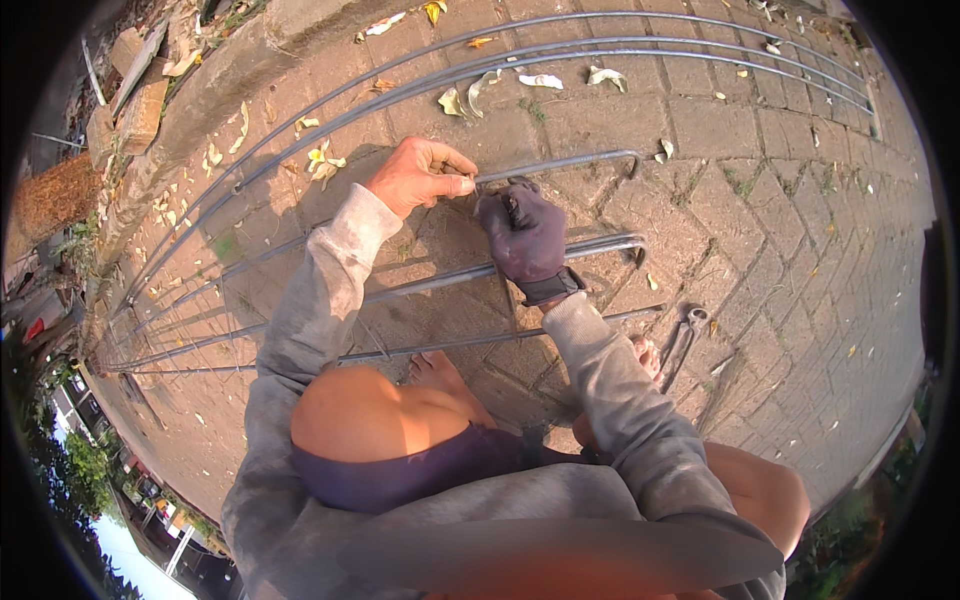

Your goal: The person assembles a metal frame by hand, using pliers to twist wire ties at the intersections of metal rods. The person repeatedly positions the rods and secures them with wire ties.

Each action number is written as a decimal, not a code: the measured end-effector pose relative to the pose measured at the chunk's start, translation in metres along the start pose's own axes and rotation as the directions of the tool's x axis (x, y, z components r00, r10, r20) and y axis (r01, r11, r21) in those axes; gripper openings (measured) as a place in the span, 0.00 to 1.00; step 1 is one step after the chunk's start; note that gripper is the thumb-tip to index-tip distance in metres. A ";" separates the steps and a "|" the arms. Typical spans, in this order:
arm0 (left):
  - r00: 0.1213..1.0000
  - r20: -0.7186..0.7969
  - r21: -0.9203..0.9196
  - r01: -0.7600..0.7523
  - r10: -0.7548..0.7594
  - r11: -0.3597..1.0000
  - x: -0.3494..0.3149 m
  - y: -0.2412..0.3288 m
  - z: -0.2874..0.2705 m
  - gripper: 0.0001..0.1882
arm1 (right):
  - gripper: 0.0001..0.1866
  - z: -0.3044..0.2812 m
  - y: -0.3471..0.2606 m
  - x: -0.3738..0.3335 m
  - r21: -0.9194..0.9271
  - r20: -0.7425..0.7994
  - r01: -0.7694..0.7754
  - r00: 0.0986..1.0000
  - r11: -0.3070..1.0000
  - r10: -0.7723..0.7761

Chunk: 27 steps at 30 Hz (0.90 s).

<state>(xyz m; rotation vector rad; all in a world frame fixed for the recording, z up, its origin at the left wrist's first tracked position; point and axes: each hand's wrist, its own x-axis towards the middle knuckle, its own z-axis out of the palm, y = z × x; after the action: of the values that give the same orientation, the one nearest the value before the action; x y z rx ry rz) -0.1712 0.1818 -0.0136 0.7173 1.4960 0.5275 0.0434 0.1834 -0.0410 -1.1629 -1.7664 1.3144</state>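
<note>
My bare left hand (420,178) pinches thumb and forefinger together at a steel reinforcing bar (560,164) whose right end is hooked. Whatever lies between those fingertips is too small to make out. Close beside it, my right hand (522,232), in a dark purple glove, is closed in a fist just below the same bar. Something dark shows at its curled fingers, but I cannot tell what it is. Under my right wrist run more hooked bars (600,246), lying side by side. Nearer to me, another straight bar (450,345) crosses in front of my feet.
A ring-ended steel tool (685,345) lies beside my right foot (648,358). Long thin rods (560,57) stretch across the far paving. Fallen petals (470,95) dot the paving blocks (720,130). A kerb (215,95) and broken bricks (143,115) border the far left.
</note>
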 end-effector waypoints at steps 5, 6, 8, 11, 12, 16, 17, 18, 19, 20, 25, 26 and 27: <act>1.000 -0.004 -0.044 0.026 -0.026 0.999 -0.001 0.008 0.006 0.17 | 0.03 -0.004 0.002 0.006 -0.074 0.016 0.068 0.998 0.995 -0.067; 0.999 -0.010 -0.031 0.044 -0.045 0.999 -0.001 0.011 0.007 0.16 | 0.03 -0.005 0.003 0.006 -0.055 0.018 0.054 0.998 0.997 -0.053; 0.998 -0.022 -0.008 0.067 -0.067 0.998 -0.001 0.016 0.008 0.14 | 0.03 -0.004 0.005 0.005 -0.015 0.036 0.018 0.999 1.000 -0.018; 0.995 -0.036 0.011 0.094 -0.094 0.995 -0.002 0.020 0.009 0.13 | 0.04 -0.005 0.002 0.005 0.034 0.071 -0.047 0.996 0.998 0.045; 0.994 -0.035 0.003 0.104 -0.104 0.995 -0.001 0.020 0.008 0.13 | 0.04 -0.004 -0.001 0.006 0.030 0.073 -0.063 0.996 0.998 0.060; 0.987 -0.037 0.039 0.157 -0.156 0.987 0.003 0.020 0.007 0.12 | 0.07 -0.008 -0.017 0.014 -0.041 0.068 0.040 0.997 0.998 -0.037; 0.991 -0.040 0.018 0.125 -0.124 0.992 0.004 0.020 0.008 0.11 | 0.07 -0.009 -0.020 0.016 -0.071 0.099 0.011 0.995 0.997 -0.004; 0.992 -0.029 0.003 0.123 -0.122 0.992 0.003 0.019 0.008 0.12 | 0.07 -0.011 -0.022 0.016 -0.104 0.134 -0.019 0.990 0.994 0.032; 0.993 -0.023 -0.005 0.118 -0.119 0.993 0.003 0.018 0.008 0.12 | 0.07 -0.012 -0.022 0.016 -0.117 0.164 -0.010 0.986 0.993 0.029; 0.992 -0.034 0.004 0.122 -0.122 0.993 0.004 0.017 0.008 0.13 | 0.08 -0.013 -0.022 0.017 0.008 0.183 -0.207 0.962 0.978 0.202; 0.988 0.009 -0.027 0.154 -0.154 0.988 0.012 0.012 0.004 0.12 | 0.11 -0.020 -0.019 0.020 0.186 0.307 -0.465 0.864 0.865 0.398; 0.987 0.024 -0.041 0.159 -0.158 0.986 0.012 0.011 0.004 0.12 | 0.10 -0.023 -0.021 0.020 0.143 0.352 -0.432 0.863 0.891 0.362; 0.983 0.059 -0.055 0.176 -0.173 0.983 0.014 0.011 0.002 0.12 | 0.09 -0.028 -0.023 0.024 0.031 0.368 -0.441 0.839 0.897 0.400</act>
<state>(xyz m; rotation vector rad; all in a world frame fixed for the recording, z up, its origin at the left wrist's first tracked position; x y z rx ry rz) -0.1672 0.1990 -0.0152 0.5433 1.4699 0.4148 0.0520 0.2140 -0.0111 -1.3685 -1.6978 1.9693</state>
